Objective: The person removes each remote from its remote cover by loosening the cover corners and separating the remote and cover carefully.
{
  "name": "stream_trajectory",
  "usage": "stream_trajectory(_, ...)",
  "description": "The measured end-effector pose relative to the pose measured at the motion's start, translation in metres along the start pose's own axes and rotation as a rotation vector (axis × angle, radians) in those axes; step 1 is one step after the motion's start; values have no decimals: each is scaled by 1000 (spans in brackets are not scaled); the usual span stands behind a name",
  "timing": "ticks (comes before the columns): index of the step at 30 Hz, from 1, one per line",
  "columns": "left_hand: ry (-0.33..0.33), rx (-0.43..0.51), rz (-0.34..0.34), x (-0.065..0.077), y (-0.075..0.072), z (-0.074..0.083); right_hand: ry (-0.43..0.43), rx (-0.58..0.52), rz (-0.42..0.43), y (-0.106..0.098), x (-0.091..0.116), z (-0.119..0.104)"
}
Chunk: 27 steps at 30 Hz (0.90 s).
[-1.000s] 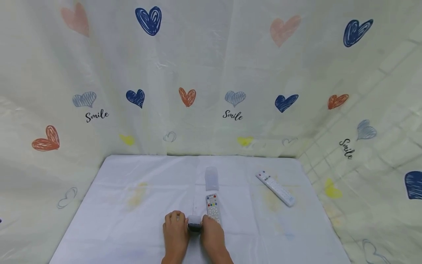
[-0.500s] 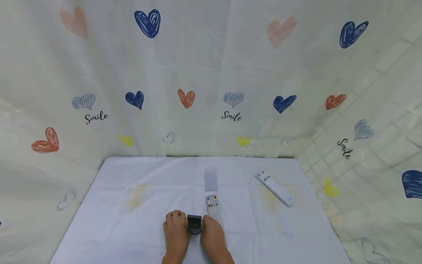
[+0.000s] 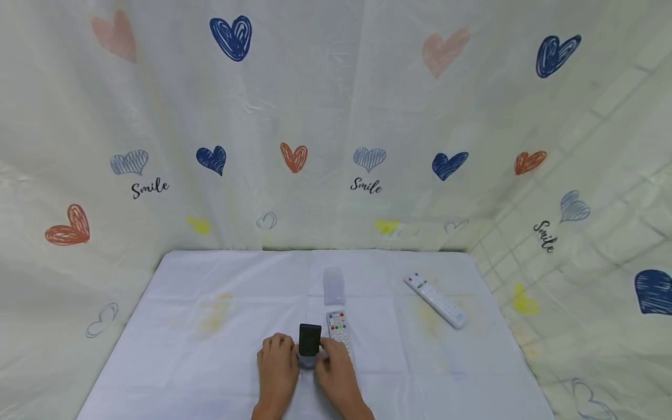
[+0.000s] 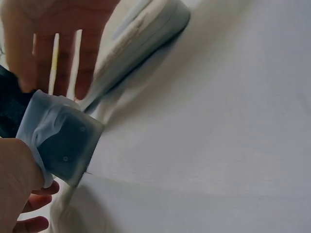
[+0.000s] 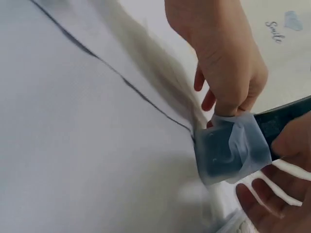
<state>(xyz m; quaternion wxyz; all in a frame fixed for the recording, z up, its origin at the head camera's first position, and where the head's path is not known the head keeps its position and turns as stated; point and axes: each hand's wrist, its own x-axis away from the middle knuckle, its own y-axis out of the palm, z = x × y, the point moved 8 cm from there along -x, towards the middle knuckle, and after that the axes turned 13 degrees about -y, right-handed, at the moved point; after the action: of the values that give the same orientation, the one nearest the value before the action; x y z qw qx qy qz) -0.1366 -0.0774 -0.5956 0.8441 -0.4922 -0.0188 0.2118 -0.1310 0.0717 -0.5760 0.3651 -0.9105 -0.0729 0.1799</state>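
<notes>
The black device (image 3: pixel 310 338), oblong and flat-faced, sits half dressed in a translucent, pale bluish cover (image 4: pixel 70 141) at the lower middle of the head frame, its bare part uppermost there as a dark rectangle. In the left wrist frame it slants from the left edge down toward the centre; the cover wraps its lower end, wrinkled and bunched in a soft band, with two small round marks showing through. In the right wrist frame the bare part runs to the right edge, the covered end just right of centre. The left hand (image 3: pixel 277 368) grips the cover; the right hand (image 3: pixel 338 367) has its thumb at the bare part.
</notes>
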Motion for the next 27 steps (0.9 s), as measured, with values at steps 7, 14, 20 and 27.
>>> stream_trajectory(7, -9, 50, -79, -7, 0, 3, 47, -350, -35, -4, -9, 3)
stream_trajectory(14, -204, 393, -348, -16, 2, -5, 190, -615, 57, -17, -15, 22)
stream_trajectory(20, -307, 780, -684, -7, 4, 4, 286, -785, 217, -37, -16, 34)
stream_trajectory(27, -244, 844, -870, 14, -5, 28, 251, -843, 303, -56, -22, 37)
